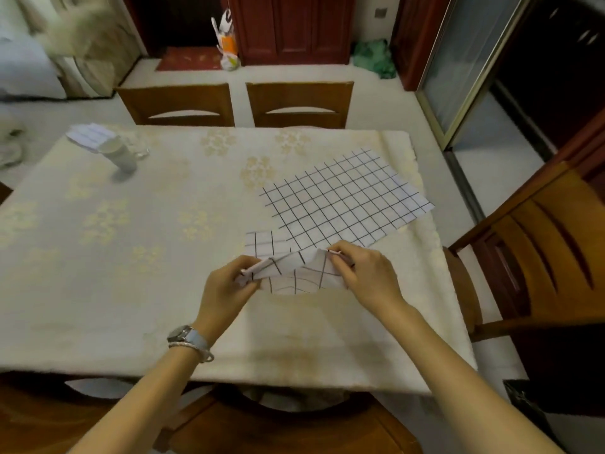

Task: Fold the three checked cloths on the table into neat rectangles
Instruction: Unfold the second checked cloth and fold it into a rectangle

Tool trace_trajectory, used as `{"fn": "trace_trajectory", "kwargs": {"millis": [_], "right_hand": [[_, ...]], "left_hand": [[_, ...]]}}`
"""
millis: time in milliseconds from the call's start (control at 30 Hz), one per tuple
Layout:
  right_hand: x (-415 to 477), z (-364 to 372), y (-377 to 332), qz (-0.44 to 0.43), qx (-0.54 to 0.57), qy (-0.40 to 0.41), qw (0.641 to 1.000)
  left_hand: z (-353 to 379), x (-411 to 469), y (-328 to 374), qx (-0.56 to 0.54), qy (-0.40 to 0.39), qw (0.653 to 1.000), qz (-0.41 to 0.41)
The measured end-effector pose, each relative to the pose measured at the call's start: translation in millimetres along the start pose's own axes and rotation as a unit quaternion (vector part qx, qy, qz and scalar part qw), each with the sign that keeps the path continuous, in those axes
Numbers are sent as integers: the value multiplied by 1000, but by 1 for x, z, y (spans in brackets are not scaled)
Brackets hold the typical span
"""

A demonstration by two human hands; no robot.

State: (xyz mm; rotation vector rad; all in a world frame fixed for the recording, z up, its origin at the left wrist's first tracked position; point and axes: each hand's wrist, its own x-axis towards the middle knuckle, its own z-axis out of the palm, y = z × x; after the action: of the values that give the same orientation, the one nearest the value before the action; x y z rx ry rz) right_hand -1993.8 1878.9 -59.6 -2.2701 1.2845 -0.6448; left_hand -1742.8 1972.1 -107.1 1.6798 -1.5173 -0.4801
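A white cloth with black checks (294, 273) is lifted a little above the table, bunched between my hands. My left hand (226, 286) pinches its left end and my right hand (363, 273) pinches its right end. A corner of it (262, 244) still lies flat behind my hands. A larger checked cloth (347, 198) lies spread flat at the right of the table, its corner hanging over the right edge. A third checked cloth (90, 134) lies folded at the far left corner.
The table (131, 257) wears a cream flowered cover. A glass tumbler (122, 155) stands at the far left beside the folded cloth. Wooden chairs stand behind (294, 103), to the right (540, 257) and right in front of me (278, 427).
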Motion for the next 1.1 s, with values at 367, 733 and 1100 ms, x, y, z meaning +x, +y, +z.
{"fn": "trace_trajectory", "kwargs": {"millis": [367,733,1100], "right_hand": [[118,-83,-67,-85,-22,126,988],[202,-138,-145,-144,12,254,957],[169,-70,-124,-144,57,150,976]], "left_hand": [[-98,119,84,-101,139,983,70],[-178,196,141,-111,250,953,132],[-165,152,80,-43,222,970,87]]}}
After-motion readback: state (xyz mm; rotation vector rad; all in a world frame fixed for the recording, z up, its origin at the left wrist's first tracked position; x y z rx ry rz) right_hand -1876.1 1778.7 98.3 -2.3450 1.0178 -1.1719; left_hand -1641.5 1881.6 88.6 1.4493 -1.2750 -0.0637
